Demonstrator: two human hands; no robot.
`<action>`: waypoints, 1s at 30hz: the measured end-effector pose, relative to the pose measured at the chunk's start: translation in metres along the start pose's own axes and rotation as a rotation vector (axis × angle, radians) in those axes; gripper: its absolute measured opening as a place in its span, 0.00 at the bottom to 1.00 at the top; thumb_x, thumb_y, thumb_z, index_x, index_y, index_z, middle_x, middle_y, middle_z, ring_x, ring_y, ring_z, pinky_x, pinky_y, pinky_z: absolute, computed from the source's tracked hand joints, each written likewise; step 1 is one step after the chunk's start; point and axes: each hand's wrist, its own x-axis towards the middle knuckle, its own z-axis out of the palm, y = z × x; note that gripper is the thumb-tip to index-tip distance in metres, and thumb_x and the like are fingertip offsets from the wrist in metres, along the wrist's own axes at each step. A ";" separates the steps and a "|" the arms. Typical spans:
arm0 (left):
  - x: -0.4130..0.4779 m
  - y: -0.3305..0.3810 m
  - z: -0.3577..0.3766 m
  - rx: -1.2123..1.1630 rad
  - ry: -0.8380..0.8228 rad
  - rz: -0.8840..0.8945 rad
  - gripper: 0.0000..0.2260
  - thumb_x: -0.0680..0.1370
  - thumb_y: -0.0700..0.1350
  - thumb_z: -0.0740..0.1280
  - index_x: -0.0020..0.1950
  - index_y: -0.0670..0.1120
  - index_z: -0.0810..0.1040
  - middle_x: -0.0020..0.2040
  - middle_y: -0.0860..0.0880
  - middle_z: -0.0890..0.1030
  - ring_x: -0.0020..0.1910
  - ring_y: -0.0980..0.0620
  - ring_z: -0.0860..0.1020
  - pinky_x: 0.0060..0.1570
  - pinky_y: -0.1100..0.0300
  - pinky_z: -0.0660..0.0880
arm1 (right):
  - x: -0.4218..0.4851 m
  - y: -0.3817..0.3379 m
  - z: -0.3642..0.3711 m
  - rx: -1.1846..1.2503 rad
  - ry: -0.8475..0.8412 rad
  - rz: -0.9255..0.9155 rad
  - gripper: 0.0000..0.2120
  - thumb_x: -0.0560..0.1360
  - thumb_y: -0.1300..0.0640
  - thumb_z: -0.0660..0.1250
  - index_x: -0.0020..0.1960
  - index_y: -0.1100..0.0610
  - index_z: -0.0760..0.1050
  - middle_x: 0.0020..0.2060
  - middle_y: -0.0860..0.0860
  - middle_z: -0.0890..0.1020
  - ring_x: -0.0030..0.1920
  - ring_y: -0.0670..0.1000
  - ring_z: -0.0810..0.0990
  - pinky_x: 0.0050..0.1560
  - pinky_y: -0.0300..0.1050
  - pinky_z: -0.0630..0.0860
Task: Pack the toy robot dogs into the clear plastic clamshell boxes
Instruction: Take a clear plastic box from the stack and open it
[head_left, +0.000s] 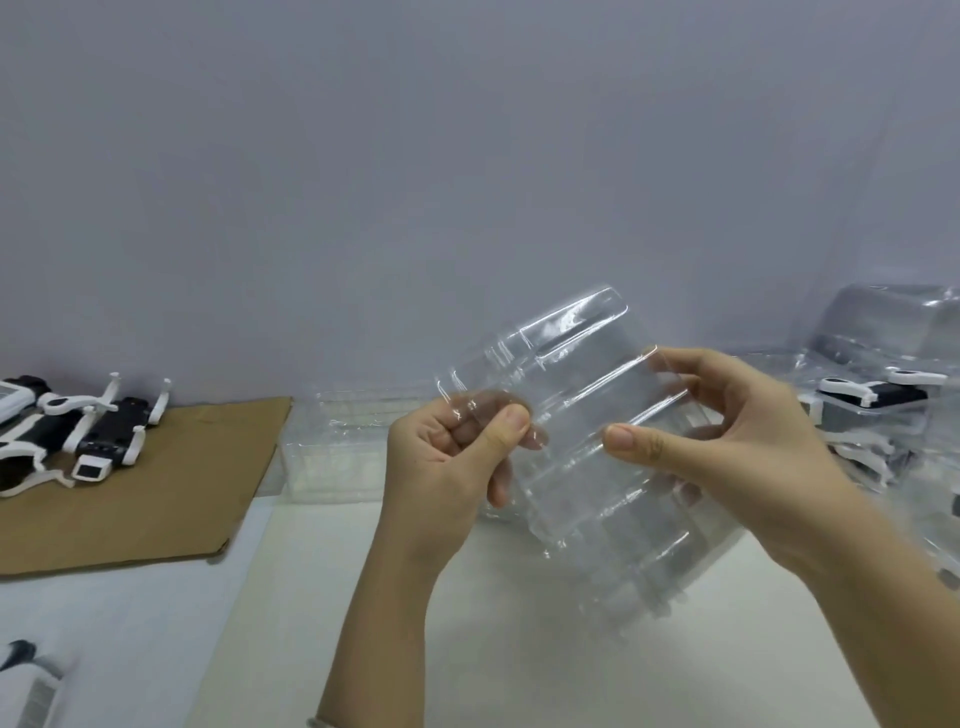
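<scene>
Both hands pinch an empty clamshell box (571, 415) held above the counter (467, 649): left hand (447, 467) on one edge, right hand (727, 441) on the other. Risk: thin plastic cracks or slips if pried unevenly.

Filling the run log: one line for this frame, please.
phase: box prep | clamshell box: empty, held up | left hand: pinches its edge | right hand: grips its edge | toy robot dogs: on cardboard, unpacked

Plain lavender wall (467, 156) (evenly lit) behind white table (156, 649).
</scene>
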 end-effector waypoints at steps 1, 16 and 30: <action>0.000 0.001 -0.002 0.005 -0.006 -0.003 0.05 0.71 0.42 0.70 0.38 0.49 0.85 0.33 0.47 0.84 0.20 0.53 0.70 0.22 0.65 0.70 | -0.002 0.000 0.000 0.008 0.012 0.007 0.29 0.46 0.44 0.80 0.47 0.36 0.81 0.44 0.42 0.81 0.25 0.51 0.78 0.24 0.38 0.72; 0.000 0.006 -0.003 -0.043 -0.111 -0.081 0.04 0.69 0.43 0.73 0.43 0.50 0.86 0.35 0.47 0.84 0.34 0.46 0.85 0.30 0.61 0.78 | -0.034 0.012 0.036 -0.270 0.010 0.054 0.55 0.41 0.28 0.77 0.64 0.31 0.56 0.58 0.37 0.76 0.53 0.43 0.81 0.55 0.49 0.78; 0.001 0.003 -0.002 -0.110 -0.160 -0.089 0.09 0.71 0.50 0.73 0.48 0.50 0.87 0.45 0.44 0.86 0.43 0.45 0.85 0.37 0.59 0.80 | -0.034 0.018 0.041 -0.225 0.133 -0.032 0.54 0.49 0.33 0.75 0.69 0.28 0.51 0.57 0.36 0.74 0.55 0.41 0.79 0.55 0.47 0.79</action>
